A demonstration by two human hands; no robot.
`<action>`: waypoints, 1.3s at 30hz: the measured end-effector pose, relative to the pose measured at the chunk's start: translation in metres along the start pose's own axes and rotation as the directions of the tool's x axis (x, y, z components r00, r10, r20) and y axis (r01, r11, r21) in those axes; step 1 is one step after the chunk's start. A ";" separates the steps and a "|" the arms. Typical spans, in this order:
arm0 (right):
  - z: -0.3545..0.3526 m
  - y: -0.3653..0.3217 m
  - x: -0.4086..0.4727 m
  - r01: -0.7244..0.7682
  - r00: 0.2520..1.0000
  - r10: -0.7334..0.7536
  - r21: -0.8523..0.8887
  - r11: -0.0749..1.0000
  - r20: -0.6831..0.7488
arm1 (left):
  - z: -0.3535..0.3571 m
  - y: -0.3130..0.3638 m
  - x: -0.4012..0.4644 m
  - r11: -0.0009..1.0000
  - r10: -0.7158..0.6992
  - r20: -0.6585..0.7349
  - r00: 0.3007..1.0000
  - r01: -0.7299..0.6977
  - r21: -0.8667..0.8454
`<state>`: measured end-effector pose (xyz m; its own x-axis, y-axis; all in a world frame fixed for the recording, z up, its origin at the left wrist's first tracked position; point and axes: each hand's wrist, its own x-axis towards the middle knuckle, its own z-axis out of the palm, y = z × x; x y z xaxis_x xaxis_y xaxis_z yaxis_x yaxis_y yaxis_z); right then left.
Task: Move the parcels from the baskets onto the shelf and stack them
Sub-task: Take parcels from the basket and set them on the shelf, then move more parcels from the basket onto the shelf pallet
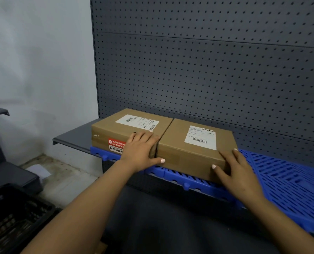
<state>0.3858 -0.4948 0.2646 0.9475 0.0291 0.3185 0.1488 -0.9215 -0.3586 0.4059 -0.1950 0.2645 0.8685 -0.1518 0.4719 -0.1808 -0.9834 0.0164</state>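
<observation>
Parcels (196, 149) side by side, hands (141, 149) apparently flat

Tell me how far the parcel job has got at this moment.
Done: two brown parcels sit side by side, touching, on the blue mat on the shelf. In hand: the left hand lies over the seam, on the left parcel; the right hand rests on the right parcel's front right corner, apparently squaring them up. Left: nothing is stacked yet; the dark basket is too dim to count contents.
</observation>
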 end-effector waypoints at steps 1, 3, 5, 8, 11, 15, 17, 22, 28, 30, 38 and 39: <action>0.000 0.000 0.000 0.001 1.000 -0.001 -0.002 1.000 -0.002 | 0.000 0.000 0.000 1.000 -0.003 0.000 1.000 0.003 -0.002; -0.001 -0.001 -0.001 -0.001 1.000 0.001 -0.005 1.000 -0.004 | 0.000 0.001 0.000 1.000 -0.008 0.004 1.000 0.008 -0.004; -0.003 -0.002 -0.002 -0.002 1.000 0.002 -0.007 1.000 -0.001 | 0.000 0.001 0.000 1.000 -0.013 0.012 1.000 0.013 -0.012; -0.006 -0.001 -0.005 0.000 1.000 0.000 -0.005 1.000 0.007 | -0.001 0.001 0.000 1.000 -0.019 0.022 1.000 0.019 -0.018; -0.008 0.000 -0.006 0.003 1.000 -0.003 -0.013 1.000 0.018 | -0.002 0.000 0.000 1.000 -0.010 0.019 1.000 0.010 -0.021; -0.010 -0.001 -0.007 0.000 1.000 0.001 -0.016 1.000 0.023 | -0.002 -0.001 0.000 1.000 -0.003 0.021 1.000 0.003 -0.007; -0.010 0.000 -0.007 0.003 1.000 -0.002 -0.021 1.000 0.024 | -0.002 0.000 0.000 1.000 -0.005 0.032 0.999 0.005 -0.007; -0.012 0.003 -0.007 0.024 0.997 -0.021 -0.034 0.999 0.075 | -0.006 0.003 0.002 1.000 -0.005 0.089 0.996 0.007 -0.015; -0.035 0.008 -0.021 0.055 0.998 -0.055 -0.019 0.998 0.021 | -0.020 0.023 -0.005 0.999 0.035 0.106 0.994 -0.032 -0.023; -0.046 0.013 -0.033 0.071 0.997 -0.071 -0.015 0.997 0.005 | -0.029 0.043 -0.010 0.994 0.102 0.089 0.991 -0.097 -0.051; -0.106 0.074 -0.124 0.066 0.997 -0.069 -0.084 0.994 -0.026 | -0.051 0.167 -0.033 0.917 0.370 0.067 0.927 -0.352 -0.185; -0.115 0.087 -0.139 0.053 0.998 -0.057 -0.098 0.994 -0.034 | -0.051 0.185 -0.037 0.901 0.405 0.066 0.912 -0.385 -0.200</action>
<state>0.2345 -0.6234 0.2898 0.9274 0.0683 0.3678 0.1707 -0.9521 -0.2537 0.3166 -0.3665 0.2954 0.7494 -0.5431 0.3786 -0.5898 -0.8075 0.0092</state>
